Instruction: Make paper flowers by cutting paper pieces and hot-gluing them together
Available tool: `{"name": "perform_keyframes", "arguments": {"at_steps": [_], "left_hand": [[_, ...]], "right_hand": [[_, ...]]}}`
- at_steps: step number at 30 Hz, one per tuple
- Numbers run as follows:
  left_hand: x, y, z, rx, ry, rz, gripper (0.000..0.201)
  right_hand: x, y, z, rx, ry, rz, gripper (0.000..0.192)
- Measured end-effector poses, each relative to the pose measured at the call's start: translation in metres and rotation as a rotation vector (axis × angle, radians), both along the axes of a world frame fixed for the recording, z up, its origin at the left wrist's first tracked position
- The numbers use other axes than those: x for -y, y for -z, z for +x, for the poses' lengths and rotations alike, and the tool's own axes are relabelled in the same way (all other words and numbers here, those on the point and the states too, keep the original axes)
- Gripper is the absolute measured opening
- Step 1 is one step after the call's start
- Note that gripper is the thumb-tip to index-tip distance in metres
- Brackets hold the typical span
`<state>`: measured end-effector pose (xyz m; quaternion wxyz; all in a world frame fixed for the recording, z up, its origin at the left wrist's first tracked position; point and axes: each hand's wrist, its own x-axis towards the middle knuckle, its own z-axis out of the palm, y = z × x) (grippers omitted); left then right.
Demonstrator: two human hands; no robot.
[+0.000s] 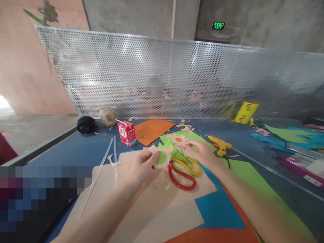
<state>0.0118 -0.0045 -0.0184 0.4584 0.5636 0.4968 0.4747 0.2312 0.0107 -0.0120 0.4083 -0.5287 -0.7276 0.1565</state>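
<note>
My left hand [144, 163] pinches a cream paper cutout with a green round centre [162, 157], held just above the paper sheets. My right hand [202, 152] has its fingertips closed on the petal edge of a paper flower with an orange centre [178, 139]. Green paper leaves [178, 157] show below that flower. Between my hands lie scissors with one red and one yellow handle [182, 182], their blades hidden by the paper. Cream sheets [162, 216] spread beneath both hands, over blue paper [220, 211].
A red drink carton with a straw [126, 133] stands left of an orange sheet [154, 130]. A yellow glue gun [220, 145] lies to the right, near a purple tool [301, 170]. A perforated metal screen [141, 67] closes the table's back; a person sits behind it.
</note>
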Motion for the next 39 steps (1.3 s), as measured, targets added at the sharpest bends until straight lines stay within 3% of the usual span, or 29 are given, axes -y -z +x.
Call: {"name": "perform_keyframes", "arguments": {"at_steps": [4,9,15,20,26,33,39], "left_hand": [[0.007,-0.012,0.008,0.057,0.098,-0.045,0.028],[0.013,-0.021,0.009,0.009,0.044,-0.06,0.02],[0.02,-0.029,0.013,-0.065,0.053,-0.111,0.03],[0.017,-0.024,0.013,0.077,0.143,-0.179,0.027],[0.009,-0.009,0.008,0.223,0.238,-0.222,0.039],[0.012,-0.011,0.015,0.223,0.201,-0.192,0.044],[0.015,-0.017,0.017,0.239,0.181,-0.207,0.044]], "right_hand": [[0.015,0.0,-0.019,0.018,-0.212,-0.049,0.014],[0.024,0.001,-0.027,-0.086,-0.331,-0.105,0.033],[0.022,0.001,-0.029,-0.095,-0.22,-0.158,0.01],[0.019,0.0,-0.026,-0.171,-0.151,-0.247,0.012],[0.019,0.003,-0.025,-0.196,-0.227,-0.312,0.013],[0.02,0.003,-0.026,-0.219,-0.16,-0.228,0.014],[0.022,-0.001,-0.028,-0.239,-0.222,-0.294,0.019]]}}
